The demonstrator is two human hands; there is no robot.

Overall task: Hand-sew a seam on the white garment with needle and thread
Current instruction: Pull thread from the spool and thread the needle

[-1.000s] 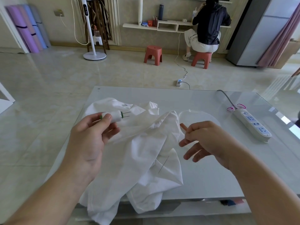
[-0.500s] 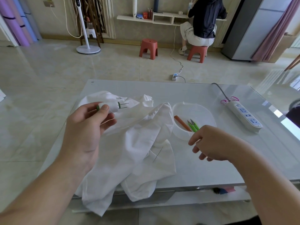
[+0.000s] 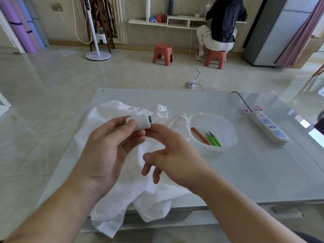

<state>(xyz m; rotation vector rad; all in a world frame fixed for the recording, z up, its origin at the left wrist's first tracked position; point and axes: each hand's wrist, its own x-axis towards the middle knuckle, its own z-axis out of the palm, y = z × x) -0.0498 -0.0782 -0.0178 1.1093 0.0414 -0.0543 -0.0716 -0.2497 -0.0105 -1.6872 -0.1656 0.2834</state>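
The white garment [image 3: 112, 113] lies crumpled on the left half of the glass table, one part hanging over the front edge. My left hand [image 3: 107, 148] holds a white thread spool [image 3: 142, 122] with green ends above the garment. My right hand [image 3: 168, 151] has its thumb and forefinger pinched right at the spool's near end, where a thin thread shows, and its other fingers are spread. The needle is hidden behind my hands.
A clear plastic bowl [image 3: 228, 127] to the right of the garment holds green thread snips [image 3: 214, 139] and a brown stick [image 3: 199, 135]. A white power strip [image 3: 268, 126] lies at the table's right. A person sits on a red stool [image 3: 215, 58] at the far wall.
My right hand moved left from beside the bowl up to the spool in my left hand. The needle that lay on the garment is now covered by my hands.
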